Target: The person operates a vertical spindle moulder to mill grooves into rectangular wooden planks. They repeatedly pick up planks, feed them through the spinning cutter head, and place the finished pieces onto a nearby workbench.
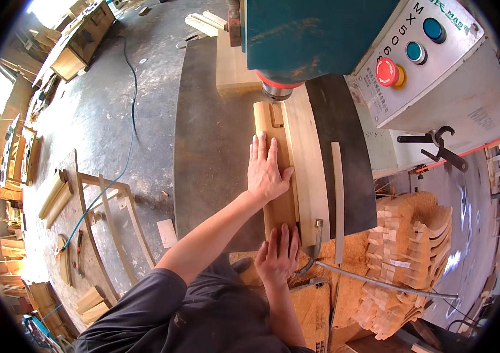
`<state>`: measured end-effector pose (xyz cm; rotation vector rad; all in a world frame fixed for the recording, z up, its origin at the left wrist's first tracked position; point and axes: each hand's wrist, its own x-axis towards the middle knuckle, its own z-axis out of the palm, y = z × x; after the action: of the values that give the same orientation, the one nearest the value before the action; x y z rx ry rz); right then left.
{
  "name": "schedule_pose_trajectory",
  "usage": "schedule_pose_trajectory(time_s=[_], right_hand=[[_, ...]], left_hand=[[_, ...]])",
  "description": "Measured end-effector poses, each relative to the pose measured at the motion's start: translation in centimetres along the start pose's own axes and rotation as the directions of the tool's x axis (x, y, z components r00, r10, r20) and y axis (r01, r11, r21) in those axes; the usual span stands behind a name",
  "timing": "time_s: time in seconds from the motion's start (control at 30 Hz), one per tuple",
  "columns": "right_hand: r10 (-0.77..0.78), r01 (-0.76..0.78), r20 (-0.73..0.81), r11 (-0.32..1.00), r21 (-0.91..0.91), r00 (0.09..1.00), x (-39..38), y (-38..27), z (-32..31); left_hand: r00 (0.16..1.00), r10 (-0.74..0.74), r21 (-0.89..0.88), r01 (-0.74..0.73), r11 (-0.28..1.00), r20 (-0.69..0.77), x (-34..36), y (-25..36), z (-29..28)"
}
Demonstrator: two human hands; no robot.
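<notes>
A long rounded wooden piece [279,206] lies on the dark machine table [215,135], with a slot cut near its far end. My left hand [267,172] rests flat on top of it, fingers stretched toward the far end and thumb at the right side. At the near end, my right hand [277,259] touches the wood with its fingers extended. A pale wooden board [310,176] runs along the piece's right side. The chuck [277,91] of the teal machine head [315,35] hangs just beyond the far end; any bit in it cannot be made out.
A control panel [415,59] carries a red stop button [387,72] and two blue-green buttons. A thin wood strip [337,200] and a hose [319,241] lie right of the board. Sawdust and stacked curved wooden parts [406,259] are at right; a workbench [82,217] stands left.
</notes>
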<state>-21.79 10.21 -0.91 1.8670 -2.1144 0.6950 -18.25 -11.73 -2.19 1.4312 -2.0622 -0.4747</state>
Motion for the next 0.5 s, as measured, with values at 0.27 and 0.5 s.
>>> schedule_pose_trajectory(time_s=[0.27,0.5], right_hand=[[0.002,-0.002,0.013,1.000,-0.004,1.000,0.6,-0.1,0.0],[-0.001,0.001,0.016,1.000,0.002,1.000,1.0,-0.1,0.5]], left_hand=[[1.000,-0.014,-0.011,0.015,1.000,0.013,0.6,-0.2,0.0],[1.000,-0.025,-0.027,0.025,0.999,-0.012,1.2,-0.2,-0.1]])
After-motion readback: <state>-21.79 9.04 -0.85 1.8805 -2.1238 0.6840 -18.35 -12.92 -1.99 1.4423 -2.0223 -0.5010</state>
